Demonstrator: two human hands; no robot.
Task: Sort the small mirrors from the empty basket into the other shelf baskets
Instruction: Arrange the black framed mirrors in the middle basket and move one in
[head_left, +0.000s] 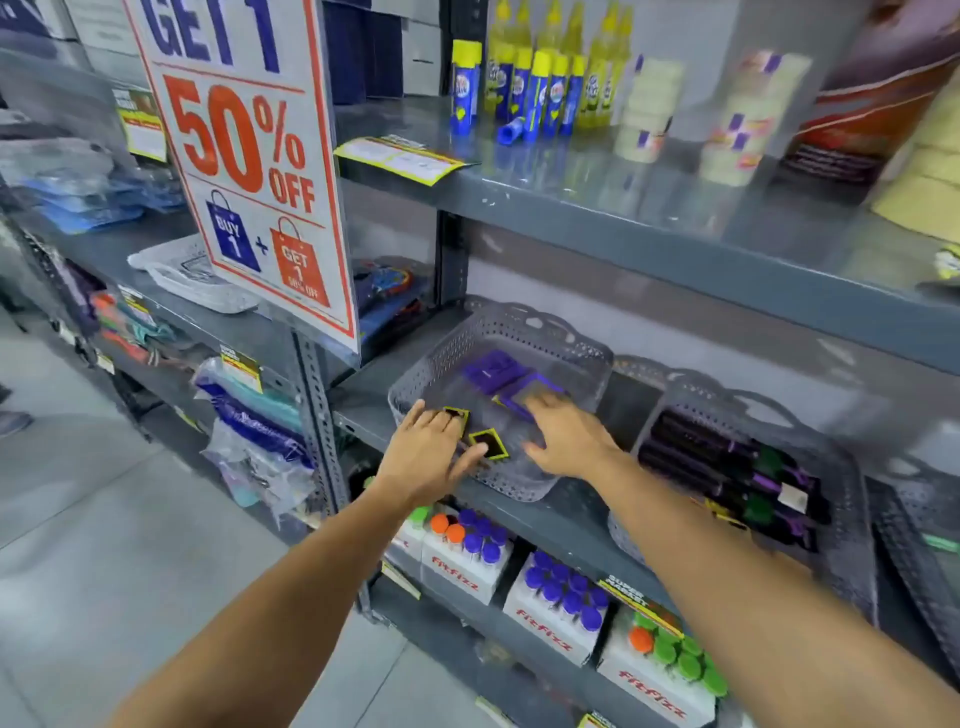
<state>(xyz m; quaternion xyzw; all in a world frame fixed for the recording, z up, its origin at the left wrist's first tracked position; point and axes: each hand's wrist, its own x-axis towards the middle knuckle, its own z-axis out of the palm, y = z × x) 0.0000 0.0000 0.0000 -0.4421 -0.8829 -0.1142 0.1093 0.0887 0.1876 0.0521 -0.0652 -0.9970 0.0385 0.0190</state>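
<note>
A grey perforated basket stands on the middle shelf. Inside lie two purple-framed mirrors and two small yellow-framed mirrors. My left hand reaches over the basket's front left rim, fingers spread, touching the yellow-framed mirrors. My right hand hovers palm down in the basket, fingers apart, its fingertips on the nearer purple mirror. Neither hand visibly grips anything. A second grey basket to the right holds dark combs and brushes.
A large "50% OFF" sign hangs left of the basket. Glue bottles and tape rolls fill the upper shelf. Boxes of capped bottles sit on the shelf below. A third basket shows at the far right.
</note>
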